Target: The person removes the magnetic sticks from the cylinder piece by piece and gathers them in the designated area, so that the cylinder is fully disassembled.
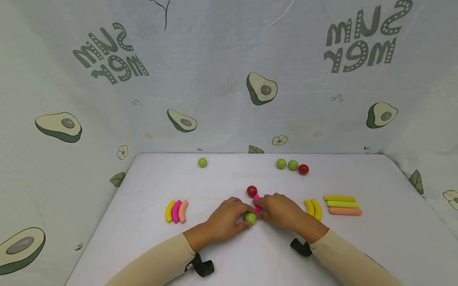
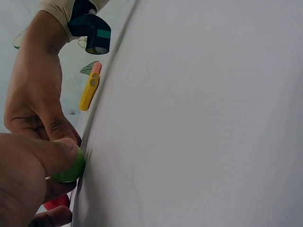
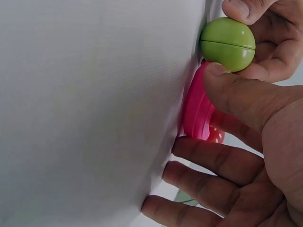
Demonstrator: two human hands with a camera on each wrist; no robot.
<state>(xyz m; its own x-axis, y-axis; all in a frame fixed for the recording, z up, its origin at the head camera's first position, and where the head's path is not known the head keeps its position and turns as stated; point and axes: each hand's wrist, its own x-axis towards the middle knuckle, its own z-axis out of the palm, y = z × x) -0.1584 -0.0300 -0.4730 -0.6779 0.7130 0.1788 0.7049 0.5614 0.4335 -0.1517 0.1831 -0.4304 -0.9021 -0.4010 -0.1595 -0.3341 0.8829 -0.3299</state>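
In the middle of the white table my left hand (image 1: 226,219) grips a green ball (image 1: 250,217) between thumb and fingers. A seam runs round the ball (image 3: 228,45) in the right wrist view. Just right of it, my right hand (image 1: 282,211) pinches a curved pink piece (image 3: 196,106) by thumb and fingers, its near end right at the ball. The other right fingers (image 3: 199,182) reach down to the cloth. Beyond the pink piece lies a red ball (image 1: 252,191); in the right wrist view it is mostly hidden and shows pale specks.
Yellow, magenta and peach curved pieces (image 1: 176,211) lie at left. Two yellow curved pieces (image 1: 313,209) and three straight sticks (image 1: 342,205) lie at right. Along the back are a lone green ball (image 1: 202,162), two more green balls (image 1: 287,164) and a red ball (image 1: 303,169).
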